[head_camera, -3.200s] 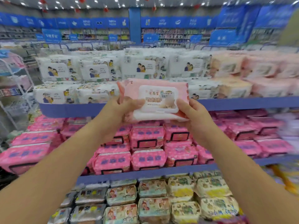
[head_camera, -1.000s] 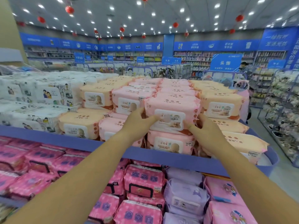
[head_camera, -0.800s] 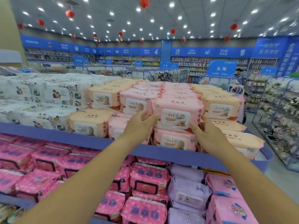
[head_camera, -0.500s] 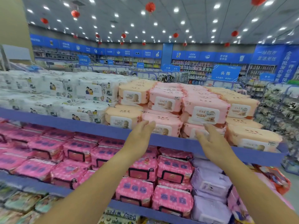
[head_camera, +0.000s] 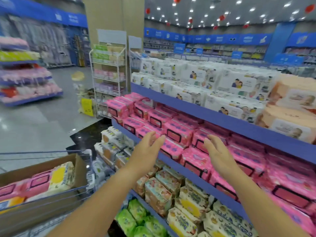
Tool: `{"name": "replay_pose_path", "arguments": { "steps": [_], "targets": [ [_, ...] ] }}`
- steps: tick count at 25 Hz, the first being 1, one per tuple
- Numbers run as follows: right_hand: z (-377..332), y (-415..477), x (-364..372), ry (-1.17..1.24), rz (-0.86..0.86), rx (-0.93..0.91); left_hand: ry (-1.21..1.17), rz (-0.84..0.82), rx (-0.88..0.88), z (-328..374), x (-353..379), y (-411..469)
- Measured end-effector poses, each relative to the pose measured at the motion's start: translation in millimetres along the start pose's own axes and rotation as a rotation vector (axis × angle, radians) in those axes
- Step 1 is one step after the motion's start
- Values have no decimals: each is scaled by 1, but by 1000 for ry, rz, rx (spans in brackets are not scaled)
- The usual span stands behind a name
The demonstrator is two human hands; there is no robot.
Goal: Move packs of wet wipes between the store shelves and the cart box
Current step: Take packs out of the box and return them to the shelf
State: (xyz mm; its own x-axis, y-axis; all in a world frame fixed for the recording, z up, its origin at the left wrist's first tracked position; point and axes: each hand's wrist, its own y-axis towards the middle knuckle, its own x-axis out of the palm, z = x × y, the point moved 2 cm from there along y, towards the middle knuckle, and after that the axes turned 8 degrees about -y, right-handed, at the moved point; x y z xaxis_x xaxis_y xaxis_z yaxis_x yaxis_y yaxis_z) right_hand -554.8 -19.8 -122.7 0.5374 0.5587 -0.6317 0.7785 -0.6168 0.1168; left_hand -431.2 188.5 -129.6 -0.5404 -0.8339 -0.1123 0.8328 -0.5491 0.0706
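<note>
Just off the middle shelf edge (head_camera: 123, 129), the left hand (head_camera: 148, 152) and right hand (head_camera: 215, 153) hover apart, fingers straight, holding nothing, near the pink packs (head_camera: 177, 134) stacked to the lip. Lower left, the cardboard box (head_camera: 80, 170) in the wire cart (head_camera: 51, 197) holds pink and yellow packs; open floor (head_camera: 42, 125) lies beyond.

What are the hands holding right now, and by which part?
Nothing. The left hand and the right hand are both empty, fingers relaxed, in front of the pink packs.
</note>
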Motion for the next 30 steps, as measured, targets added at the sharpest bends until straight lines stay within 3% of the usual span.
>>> {"name": "replay_pose_path", "arguments": {
  "steps": [9,17,26,30],
  "targets": [
    [-137,97,314,102,-428,-138,64,504,-196,-96,-281,23],
    [-229,149,519,42,-640,-199,76,660,-381,-171,-450,52],
    [-250,120,729,-49,-832,61,5,588,-729,-330,-647,20],
    [-227,91,806,-41,-826,382,-23,564,-880,-387,-717,15]
  ]
}}
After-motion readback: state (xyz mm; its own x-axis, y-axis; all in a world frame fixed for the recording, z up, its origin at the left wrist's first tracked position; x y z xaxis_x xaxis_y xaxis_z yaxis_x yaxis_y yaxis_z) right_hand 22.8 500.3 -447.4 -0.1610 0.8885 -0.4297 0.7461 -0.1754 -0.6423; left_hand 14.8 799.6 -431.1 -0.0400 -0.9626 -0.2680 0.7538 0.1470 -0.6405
